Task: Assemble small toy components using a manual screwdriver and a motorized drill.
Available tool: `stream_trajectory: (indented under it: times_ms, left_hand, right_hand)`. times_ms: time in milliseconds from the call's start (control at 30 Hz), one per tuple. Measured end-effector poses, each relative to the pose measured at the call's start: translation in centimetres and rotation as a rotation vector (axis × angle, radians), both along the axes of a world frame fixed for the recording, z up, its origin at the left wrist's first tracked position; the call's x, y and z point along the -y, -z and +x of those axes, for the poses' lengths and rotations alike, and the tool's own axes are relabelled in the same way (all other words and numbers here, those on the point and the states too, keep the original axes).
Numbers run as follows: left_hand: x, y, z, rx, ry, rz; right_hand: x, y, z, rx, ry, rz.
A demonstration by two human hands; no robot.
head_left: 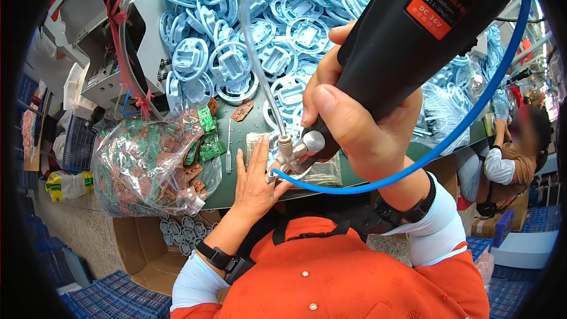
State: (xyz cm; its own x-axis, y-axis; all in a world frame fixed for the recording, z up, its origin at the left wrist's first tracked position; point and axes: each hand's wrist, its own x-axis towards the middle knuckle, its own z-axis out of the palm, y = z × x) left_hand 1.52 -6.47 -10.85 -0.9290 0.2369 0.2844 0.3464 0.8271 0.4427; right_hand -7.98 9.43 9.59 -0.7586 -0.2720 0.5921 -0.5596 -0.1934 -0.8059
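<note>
My right hand (360,124) is wrapped round a large black electric screwdriver (396,53), tilted with its metal nose (301,146) down toward the bench. A blue hose (413,168) and a clear tube (255,53) run to that nose. My left hand (258,180) lies with fingers stretched and spread beside the tip, against a light-blue plastic part (274,153) mostly hidden by the tool. Under it is a plastic-covered pad (328,171). Left of my fingers are a small screwdriver (229,146) and a brown circuit board (242,110).
Light-blue round plastic parts (233,62) are heaped across the far bench. A clear bag (147,165) of green and brown circuit boards sits at the left, near a grey machine (118,53). Below stands a cardboard box (142,248) with grey parts. Another person (517,153) sits at the right.
</note>
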Motion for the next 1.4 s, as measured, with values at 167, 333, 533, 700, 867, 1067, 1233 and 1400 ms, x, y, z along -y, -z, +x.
stream_trajectory:
  times_ms: [167, 333, 533, 700, 867, 1067, 1233, 1400]
  left_hand:
    - [-0.1, -0.4, -0.2, -0.019, 0.013, -0.04]
    - [-0.1, 0.0, 0.0, -0.016, -0.004, -0.082]
    - [0.0, -0.1, -0.1, -0.028, 0.012, -0.056]
    - [0.3, 1.5, 0.1, 0.02, 0.021, -0.056]
    - [0.1, 0.7, 0.2, -0.01, 0.011, -0.087]
    - [-0.2, 0.1, 0.7, 0.027, -0.031, -0.076]
    - [-0.3, 0.2, 0.6, 0.005, -0.007, -0.11]
    - [-0.2, 0.3, 0.8, 0.016, -0.011, -0.121]
  right_hand:
    - [0.3, 0.6, -0.3, 0.012, -0.001, -0.018]
    - [0.4, 0.8, -0.6, 0.026, -0.004, -0.025]
    - [0.7, 0.9, -0.4, 0.038, -0.009, -0.062]
    - [1.1, 1.9, -0.2, -0.101, -0.009, -0.047]
    - [1.1, -0.3, 0.1, -0.083, -0.07, 0.08]
    - [-0.3, -2.4, 0.0, -0.04, 0.007, 0.019]
    - [-0.6, -0.2, -0.3, -0.02, 0.014, 0.111]
    - [-0.3, 0.6, -0.6, -0.015, 0.016, 0.115]
